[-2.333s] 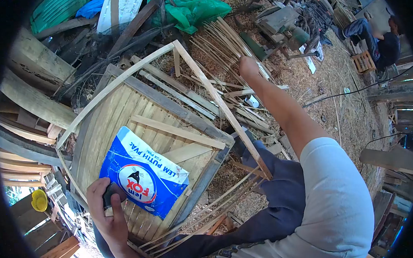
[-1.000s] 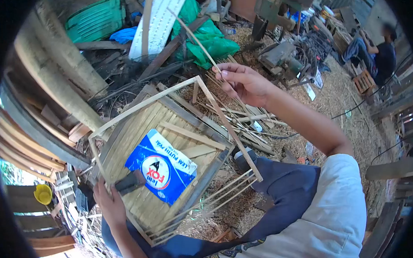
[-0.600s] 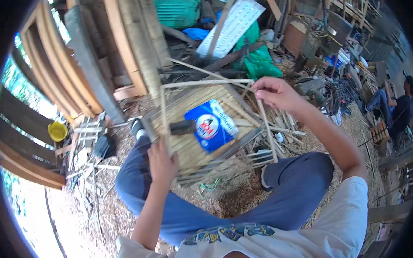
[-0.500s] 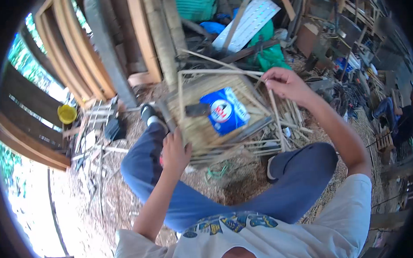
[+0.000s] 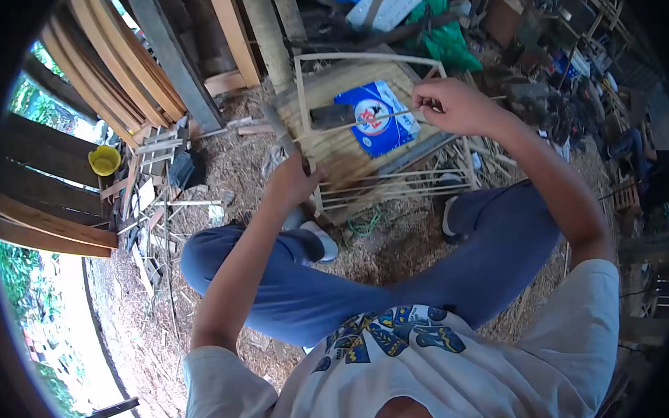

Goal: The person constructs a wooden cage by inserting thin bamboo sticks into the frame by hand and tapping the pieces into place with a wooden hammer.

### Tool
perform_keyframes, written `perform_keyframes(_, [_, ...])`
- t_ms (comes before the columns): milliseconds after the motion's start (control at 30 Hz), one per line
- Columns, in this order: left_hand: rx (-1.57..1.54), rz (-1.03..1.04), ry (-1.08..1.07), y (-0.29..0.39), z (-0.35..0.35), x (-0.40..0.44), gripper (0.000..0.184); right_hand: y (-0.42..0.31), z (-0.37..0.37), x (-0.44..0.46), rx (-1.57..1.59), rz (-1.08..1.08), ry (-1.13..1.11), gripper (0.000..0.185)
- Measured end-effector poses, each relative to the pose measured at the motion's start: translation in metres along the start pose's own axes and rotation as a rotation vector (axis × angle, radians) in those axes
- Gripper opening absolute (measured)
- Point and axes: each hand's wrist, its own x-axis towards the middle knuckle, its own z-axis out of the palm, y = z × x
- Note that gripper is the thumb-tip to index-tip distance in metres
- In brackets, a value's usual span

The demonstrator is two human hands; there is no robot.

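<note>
A rectangular frame of thin wooden sticks (image 5: 366, 55) rests over a low wooden board (image 5: 333, 165), with several slats across its near end. My left hand (image 5: 293, 182) is closed around the frame's left side. Between the pinched fingers of my right hand (image 5: 452, 105) is a thin stick (image 5: 379, 117), which crosses the inside of the frame towards its left side. Under the stick, a blue and white packet (image 5: 387, 137) lies on the board. A dark flat block (image 5: 331, 116) touches the packet's left edge.
Loose sticks (image 5: 487, 150) lie right of the board, and scrap wood (image 5: 156, 152) litters the left ground. A yellow bowl (image 5: 104, 160) is by the plank wall. Timber posts (image 5: 171, 60) stand behind. Another person (image 5: 635, 158) sits at far right.
My right hand has come from the frame's far right corner to its right side, swinging the thin stick across the frame. My left foot has drawn back nearer. The view has shifted.
</note>
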Motion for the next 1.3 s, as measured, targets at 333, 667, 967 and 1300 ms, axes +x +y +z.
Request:
perform_keyframes(333, [-0.835, -0.23, -0.1, 0.0, 0.011, -0.007, 0.019, 0.049, 0.043, -0.028, 0.289, 0.138, -0.06, 0.008])
perform_keyframes(667, [-0.788, -0.422, -0.123, 0.014, 0.009, -0.002, 0.023, 0.097, 0.073, -0.036, 0.337, 0.091, -0.14, 0.008])
perform_keyframes(967, [-0.614, -0.286, -0.047, 0.015, 0.022, -0.004, 0.029, 0.097, 0.091, -0.039, 0.33, -0.037, -0.113, 0.007])
perform_keyframes(1300, [-0.617, -0.306, 0.087, 0.024, 0.017, -0.007, 0.035, 0.092, 0.097, -0.044, 0.355, -0.025, -0.1, 0.009])
